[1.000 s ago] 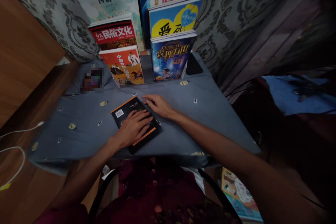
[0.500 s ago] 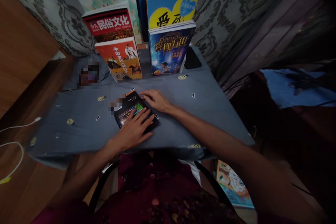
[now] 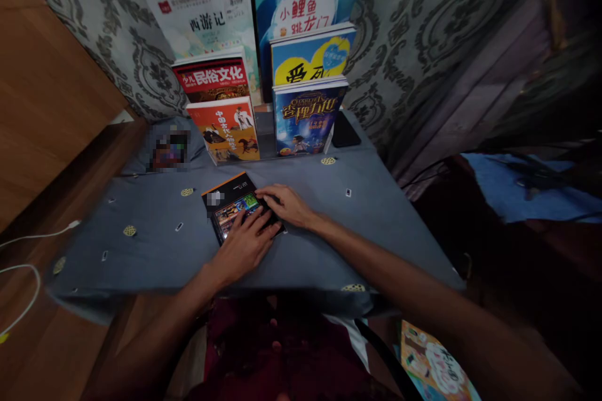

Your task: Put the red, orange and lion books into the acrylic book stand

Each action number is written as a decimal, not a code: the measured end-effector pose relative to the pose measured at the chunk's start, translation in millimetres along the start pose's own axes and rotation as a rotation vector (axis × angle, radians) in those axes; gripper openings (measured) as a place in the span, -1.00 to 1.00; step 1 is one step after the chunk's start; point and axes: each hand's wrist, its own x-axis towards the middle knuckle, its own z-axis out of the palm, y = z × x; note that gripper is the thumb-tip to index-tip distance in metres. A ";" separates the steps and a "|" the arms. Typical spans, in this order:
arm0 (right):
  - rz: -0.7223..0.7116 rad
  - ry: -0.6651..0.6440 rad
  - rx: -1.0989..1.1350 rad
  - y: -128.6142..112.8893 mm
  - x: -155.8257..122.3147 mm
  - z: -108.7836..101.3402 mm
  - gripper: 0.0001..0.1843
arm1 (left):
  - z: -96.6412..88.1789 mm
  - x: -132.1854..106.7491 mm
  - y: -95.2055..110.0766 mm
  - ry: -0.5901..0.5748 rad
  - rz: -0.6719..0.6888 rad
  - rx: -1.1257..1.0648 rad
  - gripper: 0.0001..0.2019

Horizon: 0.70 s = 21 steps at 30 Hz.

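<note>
A black book (image 3: pixel 235 187) with an orange strip along its far edge and small coloured pictures on its face lies at a slant on the cloth-covered table. My left hand (image 3: pixel 247 243) rests flat on its near part, fingers spread and holding nothing. From the right side, my right hand (image 3: pixel 288 203) reaches in with its fingers stretched out, the fingertips touching the book's right edge. Part of the cover is hidden under my left fingers, and a patch at its left is blurred out.
Upright books stand in two columns at the back, with an orange book (image 3: pixel 230 131) and a blue book (image 3: pixel 305 122) in front. A dark phone (image 3: pixel 345 130) lies right of them. A pixelated item (image 3: pixel 168 149) lies at left. A white cable (image 3: pixel 37 235) hangs beyond the left edge.
The view has tilted up, so everything sits lower and more of the rear books shows. My right fingers have shifted slightly onto the book's right edge; my left hand stays on the book.
</note>
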 end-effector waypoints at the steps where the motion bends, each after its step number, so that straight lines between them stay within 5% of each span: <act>1: -0.007 -0.006 -0.009 -1.2 -3.6 -0.9 -0.66 | 0.3 0.0 0.9 0.005 -0.004 0.001 -0.59; 8: -0.071 -0.075 -0.105 -12.7 -39.6 -9.3 -0.65 | 7.1 -16.2 5.9 0.059 -0.008 0.013 -0.58; 21: -0.215 -0.232 -0.459 -43.3 -67.1 -6.1 -0.60 | 4.4 -98.0 -4.5 0.205 -0.052 -0.015 -0.55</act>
